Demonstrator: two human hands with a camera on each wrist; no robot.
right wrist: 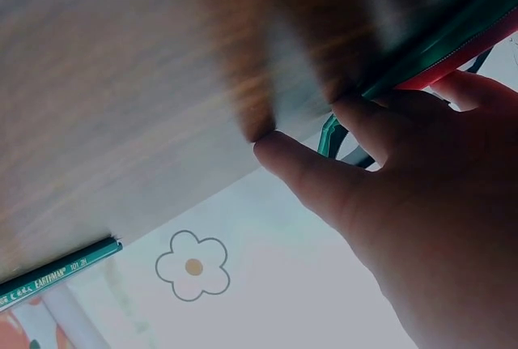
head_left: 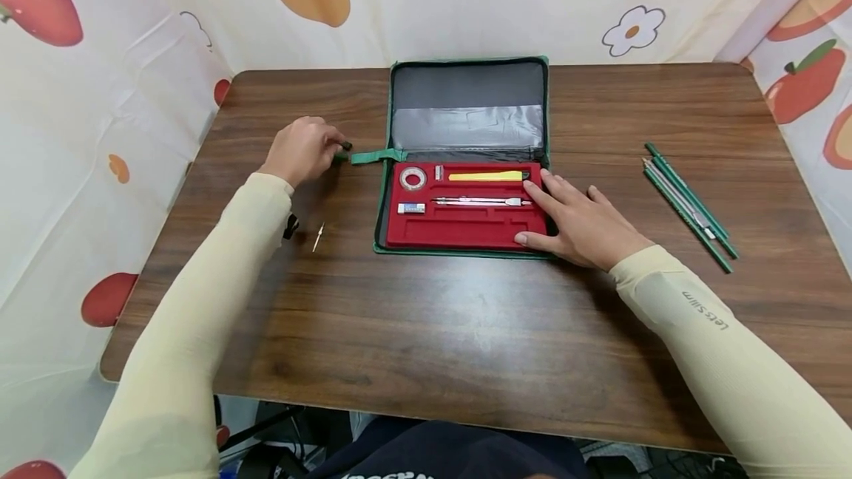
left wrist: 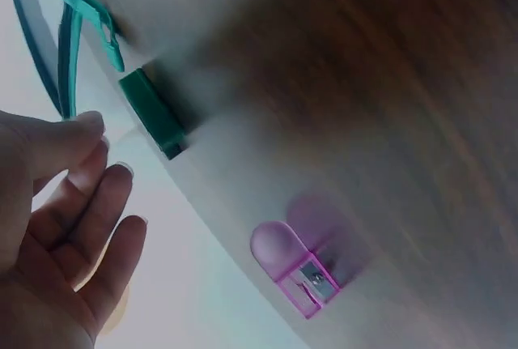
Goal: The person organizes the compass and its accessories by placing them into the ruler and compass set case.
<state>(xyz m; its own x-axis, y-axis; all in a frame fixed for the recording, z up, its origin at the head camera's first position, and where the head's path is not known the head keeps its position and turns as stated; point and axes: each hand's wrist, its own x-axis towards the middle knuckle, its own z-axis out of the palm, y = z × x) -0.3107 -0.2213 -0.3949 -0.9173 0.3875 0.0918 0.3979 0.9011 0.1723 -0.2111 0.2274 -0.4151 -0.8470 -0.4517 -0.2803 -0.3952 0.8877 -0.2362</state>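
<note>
My left hand [head_left: 305,150] is over the left of the table, thumb and index finger pinching a small dark thing [head_left: 346,145] whose kind I cannot tell; the thumb hides it in the left wrist view. A small green block [left wrist: 152,112] with a black end lies on the table by those fingertips, near the green strap [head_left: 373,157] of an open zip case [head_left: 469,80]. My right hand [head_left: 579,220] rests with extended fingers on the right edge of the red tray [head_left: 459,231] in the case. The tray holds a yellow cutter [head_left: 486,176], compass [head_left: 479,202], eraser [head_left: 411,208] and white ring [head_left: 413,178].
A pink pencil sharpener [left wrist: 307,280] lies on the table close to my left hand. Nearer me is a thin pointed metal piece [head_left: 319,236]. Several green pencils [head_left: 688,205] lie together at the right. A patterned curtain [head_left: 466,6] hangs behind the table.
</note>
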